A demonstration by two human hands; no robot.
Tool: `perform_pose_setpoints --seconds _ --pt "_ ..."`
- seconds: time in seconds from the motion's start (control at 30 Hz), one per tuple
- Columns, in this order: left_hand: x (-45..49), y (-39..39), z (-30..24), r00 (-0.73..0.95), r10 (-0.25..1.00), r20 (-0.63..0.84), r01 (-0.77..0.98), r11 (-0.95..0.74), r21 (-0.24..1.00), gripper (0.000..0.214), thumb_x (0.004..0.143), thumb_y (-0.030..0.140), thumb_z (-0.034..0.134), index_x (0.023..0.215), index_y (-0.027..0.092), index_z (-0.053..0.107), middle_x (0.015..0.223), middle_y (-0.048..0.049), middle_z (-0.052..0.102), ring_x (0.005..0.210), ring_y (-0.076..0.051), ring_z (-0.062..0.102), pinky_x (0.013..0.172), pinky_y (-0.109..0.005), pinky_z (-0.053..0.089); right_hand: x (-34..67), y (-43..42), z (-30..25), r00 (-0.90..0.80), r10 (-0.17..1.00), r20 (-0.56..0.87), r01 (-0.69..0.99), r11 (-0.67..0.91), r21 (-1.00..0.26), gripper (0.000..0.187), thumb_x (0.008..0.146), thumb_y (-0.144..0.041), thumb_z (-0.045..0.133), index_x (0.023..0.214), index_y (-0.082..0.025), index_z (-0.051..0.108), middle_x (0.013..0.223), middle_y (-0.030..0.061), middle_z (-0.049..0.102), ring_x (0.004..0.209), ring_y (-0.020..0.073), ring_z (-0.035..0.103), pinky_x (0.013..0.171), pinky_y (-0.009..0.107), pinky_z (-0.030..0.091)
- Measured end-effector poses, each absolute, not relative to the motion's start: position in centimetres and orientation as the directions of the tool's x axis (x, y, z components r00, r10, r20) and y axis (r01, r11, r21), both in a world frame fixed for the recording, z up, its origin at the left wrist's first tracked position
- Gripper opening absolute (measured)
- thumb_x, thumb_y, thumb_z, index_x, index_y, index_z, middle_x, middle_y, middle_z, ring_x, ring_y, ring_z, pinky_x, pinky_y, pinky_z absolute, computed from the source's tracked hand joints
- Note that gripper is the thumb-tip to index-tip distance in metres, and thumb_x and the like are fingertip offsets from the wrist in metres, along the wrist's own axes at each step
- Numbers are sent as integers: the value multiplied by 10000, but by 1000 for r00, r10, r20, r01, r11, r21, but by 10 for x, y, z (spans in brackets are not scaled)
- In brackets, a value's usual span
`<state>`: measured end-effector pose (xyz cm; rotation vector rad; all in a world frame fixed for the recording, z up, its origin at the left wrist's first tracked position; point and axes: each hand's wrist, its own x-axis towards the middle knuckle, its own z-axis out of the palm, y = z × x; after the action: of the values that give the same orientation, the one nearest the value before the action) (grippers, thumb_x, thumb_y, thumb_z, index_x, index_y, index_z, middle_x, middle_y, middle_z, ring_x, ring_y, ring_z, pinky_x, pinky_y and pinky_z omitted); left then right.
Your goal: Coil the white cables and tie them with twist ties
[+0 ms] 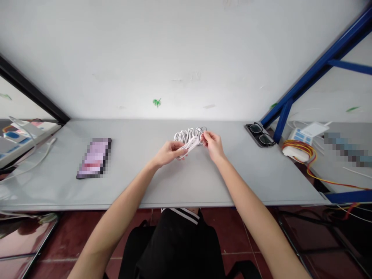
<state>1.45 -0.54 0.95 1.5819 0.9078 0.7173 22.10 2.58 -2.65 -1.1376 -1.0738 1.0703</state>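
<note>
My left hand (171,152) is closed around a folded bundle of white cable (192,144), held slightly above the grey table. Its thumb lies on top and the fingers curl under. Close by on the right, my right hand (213,143) pinches a thin black tie (204,128) that curves up from the fingertips. Just behind the held bundle, more coiled white cables (182,135) lie on the table in a row. The hands partly cover them, so where one coil ends is hard to see.
A phone (94,158) lies on the table (130,131) at left. Eyeglasses (261,133) rest on a dark flat object at right, beside a blue frame post (281,120). Power strips (17,143) and loose wires line the left; red-yellow wire (312,155) coils at right.
</note>
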Motion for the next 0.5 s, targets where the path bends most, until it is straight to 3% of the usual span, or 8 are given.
perform_pose_setpoints --seconds 0.13,0.23,0.33,0.5 --pt "10 0 7 152 984 92 437 -150 887 289 790 400 587 881 150 700 688 -25 658 638 -150 596 635 -268 456 238 34 -27 304 932 197 195 141 -971 315 823 -489 534 697 -204 586 630 22 601 597 155 524 605 284 415" --pt "5 8 3 -41 973 227 730 -125 672 270 801 353 540 845 154 717 650 -19 635 618 -144 546 643 -277 399 251 39 -29 348 898 268 470 80 -879 295 849 -417 480 712 -197 619 670 59 649 672 198 579 677 309 428" --pt "1 16 -3 -52 970 237 842 -85 533 281 820 325 515 877 145 723 702 -45 660 650 -158 553 659 -291 372 261 43 -34 352 886 302 663 -9 -748 288 863 -366 457 715 -201 640 723 86 682 718 225 591 700 323 411" --pt "3 27 -16 -16 984 178 906 -61 419 278 847 305 511 935 143 718 831 -104 723 767 -210 619 687 -303 373 269 48 -41 343 903 259 767 -109 -633 275 870 -315 473 692 -206 651 733 107 688 717 241 589 679 335 383"
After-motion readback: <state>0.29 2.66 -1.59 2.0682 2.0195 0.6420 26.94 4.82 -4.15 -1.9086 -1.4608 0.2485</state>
